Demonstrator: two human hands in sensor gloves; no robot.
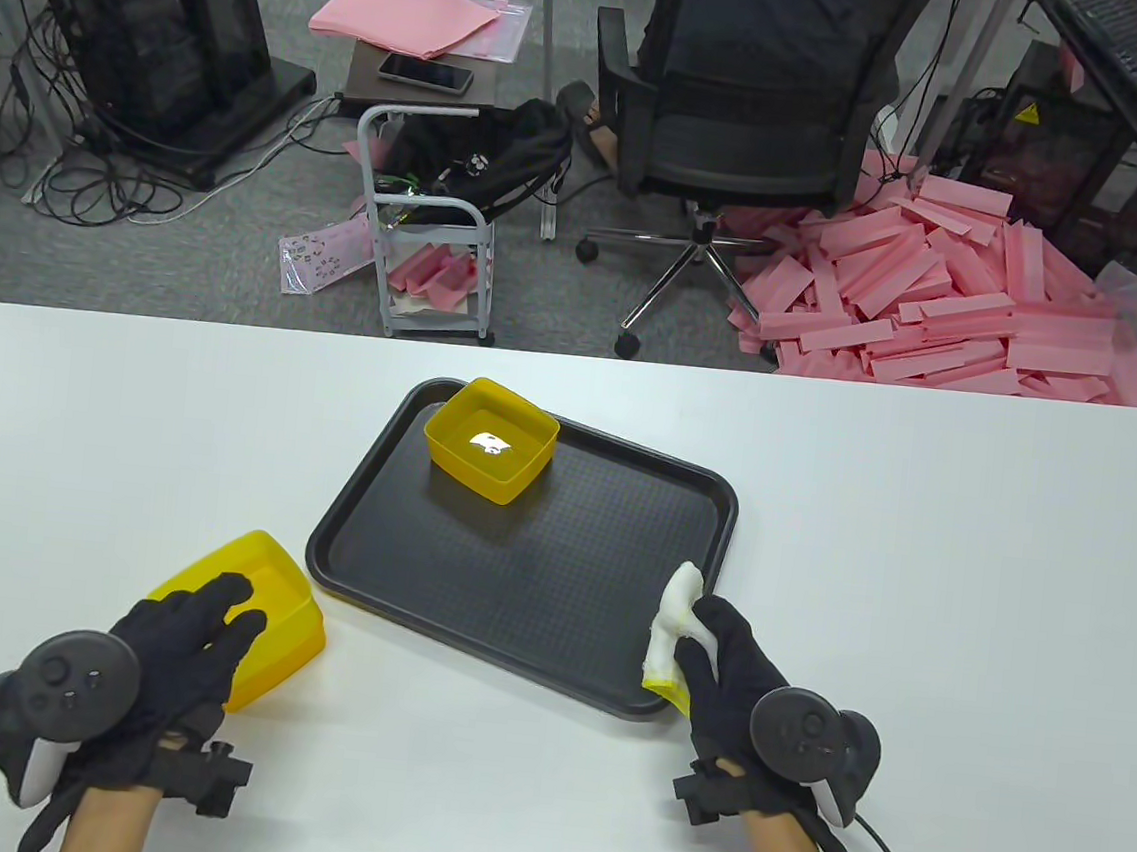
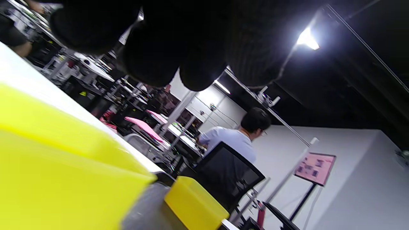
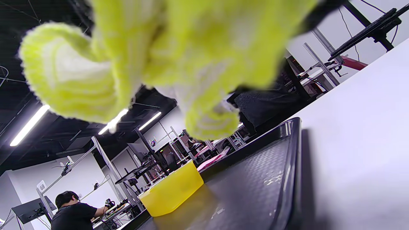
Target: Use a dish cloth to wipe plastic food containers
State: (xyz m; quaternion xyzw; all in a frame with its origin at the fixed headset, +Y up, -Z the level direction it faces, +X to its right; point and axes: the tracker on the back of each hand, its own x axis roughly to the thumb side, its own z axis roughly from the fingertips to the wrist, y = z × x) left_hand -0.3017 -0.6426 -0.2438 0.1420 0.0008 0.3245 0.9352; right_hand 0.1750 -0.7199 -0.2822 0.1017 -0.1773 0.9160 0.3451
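A black tray [image 1: 553, 585] was seen lying on the white table [image 1: 915, 580]. One yellow container [image 1: 492, 437] was set in the far left corner of the tray, open side up. A second yellow container [image 1: 259, 617] was found on the table, just beside the tray's near left edge. It looked tipped a little.

The left hand [image 1: 173, 669] was laid over this second container — the fingers [image 1: 230, 604] were stretched out across its near rim and top. Whether it was gripped tight could not be told.

The dish cloth [image 1: 672, 627], white and yellow, was held bunched up in the right hand [image 1: 735, 683]. The fingers were closed around it, and the cloth stuck up past them. It was held over the near right corner of the tray — not touching either container.
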